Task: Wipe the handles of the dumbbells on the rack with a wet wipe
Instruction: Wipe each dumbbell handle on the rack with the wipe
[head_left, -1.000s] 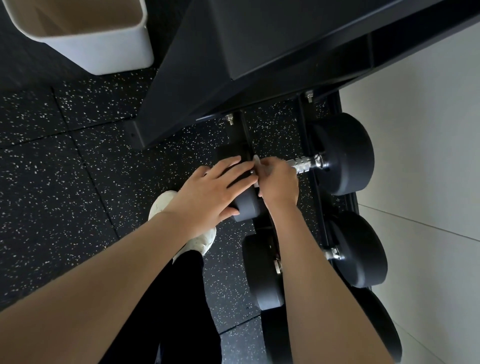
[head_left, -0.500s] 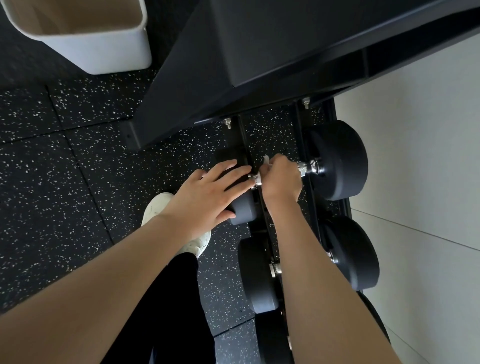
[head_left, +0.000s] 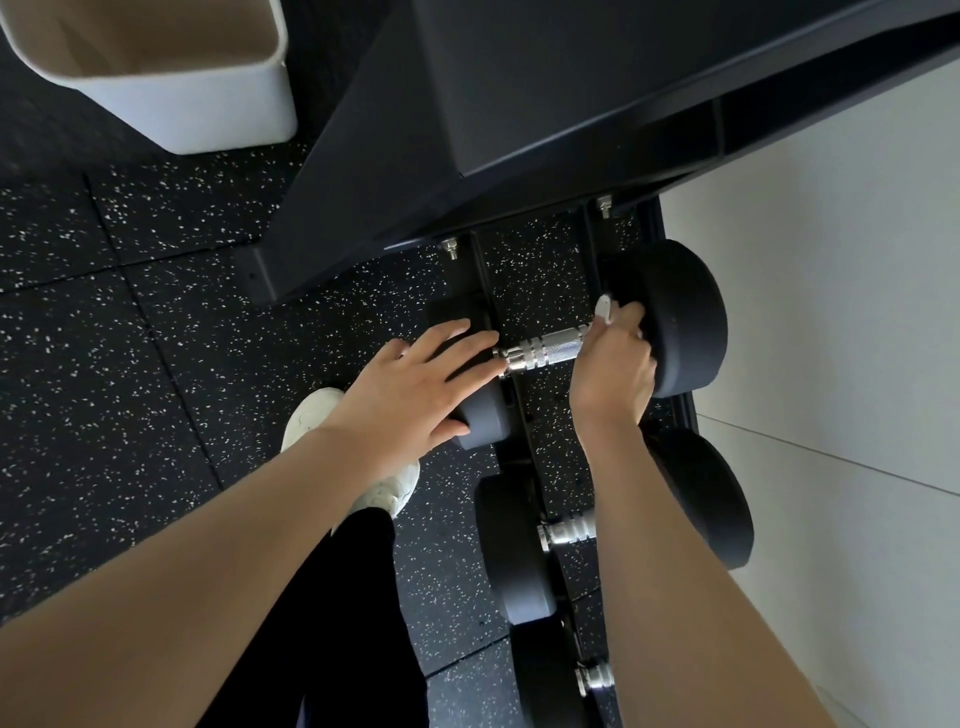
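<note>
A black dumbbell (head_left: 685, 322) lies low on the rack (head_left: 519, 130), close to the floor (head_left: 104, 389). The left hand (head_left: 415, 384) rests flat on its left end, with the fingers straight and a little apart. The right hand (head_left: 613, 374) is at the right end of the shiny handle (head_left: 545, 351), right beside the big round weight. Its fingers are curled tight around a white wet wipe (head_left: 604, 309) and the handle, and a bit of the wipe pokes out on top. A second dumbbell (head_left: 514, 551) sits just beside the first one on the rack. A white bin (head_left: 208, 98) stands on the floor, and a white shoe (head_left: 311, 415) shows under the left arm. A pale wall (head_left: 831, 312) is on the right.
</note>
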